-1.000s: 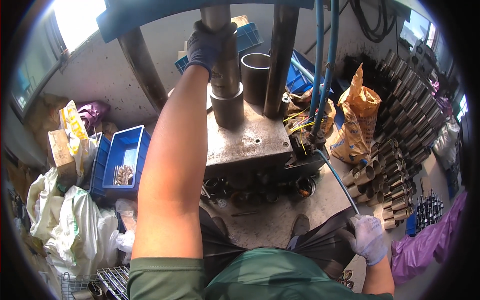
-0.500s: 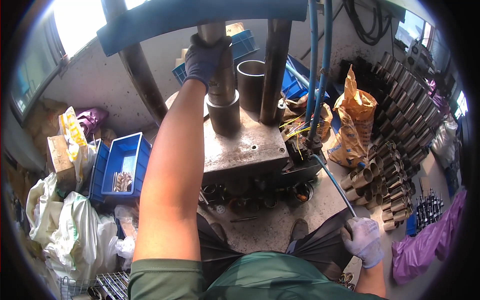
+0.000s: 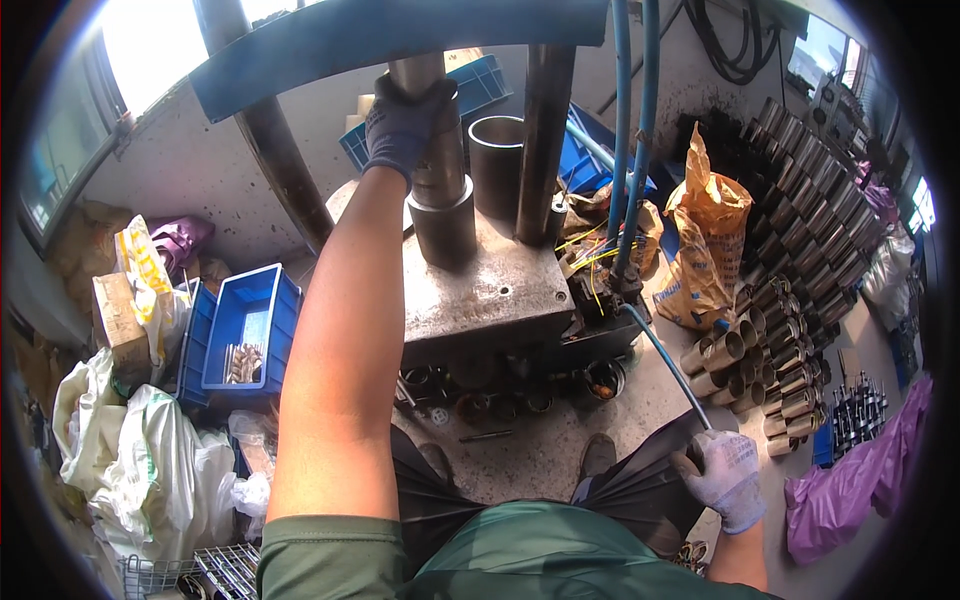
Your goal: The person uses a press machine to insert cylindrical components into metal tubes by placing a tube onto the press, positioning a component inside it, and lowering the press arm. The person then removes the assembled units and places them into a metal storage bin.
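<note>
My left hand (image 3: 405, 128), in a dark blue-grey glove, is closed around the upper part of an upright metal cylinder (image 3: 441, 165). That cylinder stands in a wider dark metal sleeve (image 3: 446, 232) on the press's steel table (image 3: 480, 300). A steel shaft (image 3: 416, 75) comes down from the blue crossbeam (image 3: 400, 32) right at my left hand; the glove hides where shaft and cylinder meet. Low on the right, my right hand (image 3: 722, 470), in a pale grey glove, grips the end of a long blue lever (image 3: 665, 365) that slopes up to the valve block (image 3: 622, 290).
A wide metal tube (image 3: 496, 165) stands behind the sleeve, beside a press column (image 3: 546, 150). Metal tubes (image 3: 800, 220) are stacked at right, near a torn brown paper sack (image 3: 705, 250). Blue bins (image 3: 252, 325) and white sacks (image 3: 150, 450) lie at left.
The whole view has shifted very slightly. Both hands keep their grips, the left on the cylinder and the right on the lever, with no clear movement of either.
</note>
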`<state>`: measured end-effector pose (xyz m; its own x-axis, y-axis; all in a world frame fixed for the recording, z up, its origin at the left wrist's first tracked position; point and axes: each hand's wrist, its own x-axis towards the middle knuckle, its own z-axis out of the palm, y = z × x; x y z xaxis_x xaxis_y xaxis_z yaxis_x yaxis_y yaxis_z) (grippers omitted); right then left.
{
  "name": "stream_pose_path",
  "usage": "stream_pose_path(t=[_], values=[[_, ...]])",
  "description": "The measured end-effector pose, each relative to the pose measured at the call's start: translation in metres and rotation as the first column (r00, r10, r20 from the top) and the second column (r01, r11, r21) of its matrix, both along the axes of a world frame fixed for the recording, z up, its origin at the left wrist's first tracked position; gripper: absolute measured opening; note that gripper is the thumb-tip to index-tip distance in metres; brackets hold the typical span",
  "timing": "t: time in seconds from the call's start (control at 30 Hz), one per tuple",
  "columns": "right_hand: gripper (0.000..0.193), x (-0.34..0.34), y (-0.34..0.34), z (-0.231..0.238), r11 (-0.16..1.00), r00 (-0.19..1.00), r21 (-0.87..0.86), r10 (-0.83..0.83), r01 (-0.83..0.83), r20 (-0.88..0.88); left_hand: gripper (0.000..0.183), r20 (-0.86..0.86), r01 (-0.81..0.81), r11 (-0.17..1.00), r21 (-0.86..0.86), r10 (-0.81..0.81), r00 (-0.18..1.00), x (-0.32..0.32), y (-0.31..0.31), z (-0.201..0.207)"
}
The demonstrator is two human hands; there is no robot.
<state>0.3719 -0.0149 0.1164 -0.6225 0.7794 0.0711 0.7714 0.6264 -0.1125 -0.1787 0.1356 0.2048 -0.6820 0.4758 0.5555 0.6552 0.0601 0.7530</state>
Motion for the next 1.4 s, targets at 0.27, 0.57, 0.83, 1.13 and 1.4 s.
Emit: stream_pose_path(t=[0.27, 0.57, 0.83, 1.13, 1.4], values=[[0.038, 0.0, 0.0, 0.0, 1.0, 1.0, 0.019, -0.002, 0.002, -0.015, 0.099, -0.003, 0.014, 0.999, 0.036, -0.014, 1.0, 0.001, -0.001, -0.008], [0.039, 0.001, 0.001, -0.003, 0.999, 1.0, 0.034, -0.003, 0.004, -0.022, 0.096, -0.004, 0.013, 0.999, 0.037, -0.013, 1.0, 0.0, 0.0, -0.019], [0.038, 0.002, 0.001, -0.005, 0.999, 0.999, 0.05, 0.001, 0.001, -0.046, 0.096, 0.022, 0.025, 0.998, 0.063, -0.027, 0.999, -0.004, 0.005, -0.031], [0.037, 0.002, 0.001, -0.006, 0.999, 0.998, 0.042, -0.001, 0.004, -0.057, 0.09, -0.029, 0.016, 0.998, 0.062, -0.015, 0.999, -0.006, 0.004, -0.048], [0.032, 0.001, -0.001, 0.005, 1.0, 0.998, 0.02, -0.006, 0.007, -0.057, 0.085, 0.005, 0.113, 0.982, 0.154, -0.115, 0.993, -0.009, 0.008, -0.053]])
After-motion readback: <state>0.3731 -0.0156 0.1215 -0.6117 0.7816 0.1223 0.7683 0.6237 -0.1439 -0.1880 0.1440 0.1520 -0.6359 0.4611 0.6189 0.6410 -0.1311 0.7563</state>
